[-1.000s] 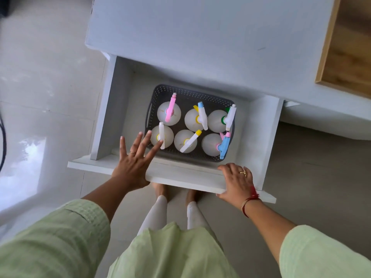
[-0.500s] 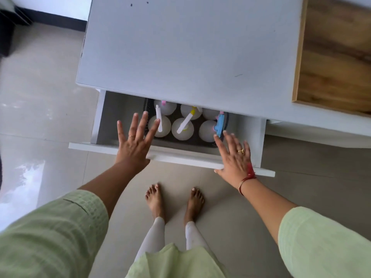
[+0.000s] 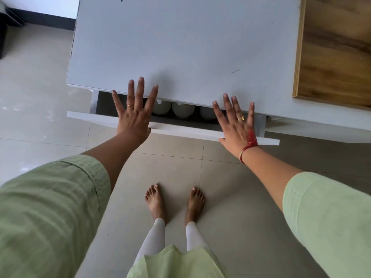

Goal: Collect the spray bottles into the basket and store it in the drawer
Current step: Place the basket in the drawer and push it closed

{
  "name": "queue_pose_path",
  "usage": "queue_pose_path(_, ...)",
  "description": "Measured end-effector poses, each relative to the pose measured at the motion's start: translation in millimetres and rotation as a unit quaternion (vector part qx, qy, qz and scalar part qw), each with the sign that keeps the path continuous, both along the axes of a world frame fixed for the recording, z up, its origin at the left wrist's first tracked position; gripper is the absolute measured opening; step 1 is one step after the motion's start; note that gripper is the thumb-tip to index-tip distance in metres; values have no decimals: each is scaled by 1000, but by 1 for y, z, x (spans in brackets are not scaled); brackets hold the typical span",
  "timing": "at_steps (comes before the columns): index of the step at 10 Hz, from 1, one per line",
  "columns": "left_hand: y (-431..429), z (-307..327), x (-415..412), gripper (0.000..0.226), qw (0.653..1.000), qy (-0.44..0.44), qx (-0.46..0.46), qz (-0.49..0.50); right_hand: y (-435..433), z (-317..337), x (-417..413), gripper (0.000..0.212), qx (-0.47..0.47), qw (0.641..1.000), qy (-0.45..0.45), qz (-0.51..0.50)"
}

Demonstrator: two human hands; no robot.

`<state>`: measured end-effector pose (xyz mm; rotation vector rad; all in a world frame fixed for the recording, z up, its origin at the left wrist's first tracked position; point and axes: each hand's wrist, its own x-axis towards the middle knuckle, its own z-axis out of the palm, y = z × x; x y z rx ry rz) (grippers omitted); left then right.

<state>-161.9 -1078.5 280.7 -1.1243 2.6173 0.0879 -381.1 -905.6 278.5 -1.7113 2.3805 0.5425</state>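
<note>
The white drawer [image 3: 180,130] stands only a narrow gap out from under the white tabletop [image 3: 180,47]. Through the gap I see the rounded tops of three white spray bottles [image 3: 183,109]; the basket around them is hidden in shadow. My left hand [image 3: 134,113] lies flat against the drawer front on the left, fingers spread, holding nothing. My right hand [image 3: 236,125] presses flat on the drawer front on the right, fingers also spread, with a red thread at the wrist.
A wooden panel [image 3: 335,51] adjoins the tabletop on the right. My bare feet [image 3: 174,203] stand on the pale tiled floor just below the drawer. A dark object [image 3: 4,37] sits at the far left edge.
The drawer has slid inward from wide open to nearly closed under both flat hands. The basket and most bottles have gone out of sight beneath the tabletop.
</note>
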Motion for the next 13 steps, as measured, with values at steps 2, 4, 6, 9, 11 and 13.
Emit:
queue_pose_path(2,-15,3,-13,111,1000,18,-11,7,-20,-2,-12,118,-11,999,16,-35)
queue_pose_path(4,-23,5,-25,108,998,30,3,50,-33,-5,-21,115,-20,998,14,-63)
queue_pose_path(6,-29,1,-27,103,994,39,16,96,-38,-5,-29,110,-27,997,13,-76)
queue_pose_path(9,-26,-3,-31,87,986,42,31,160,-38,-10,-29,98,-47,990,11,-132)
queue_pose_path(11,-21,3,-29,82,977,33,54,203,-36,-6,-26,95,-47,985,3,-167)
queue_pose_path(13,-17,21,-26,90,964,70,76,244,-33,18,-26,108,-57,984,-39,-163)
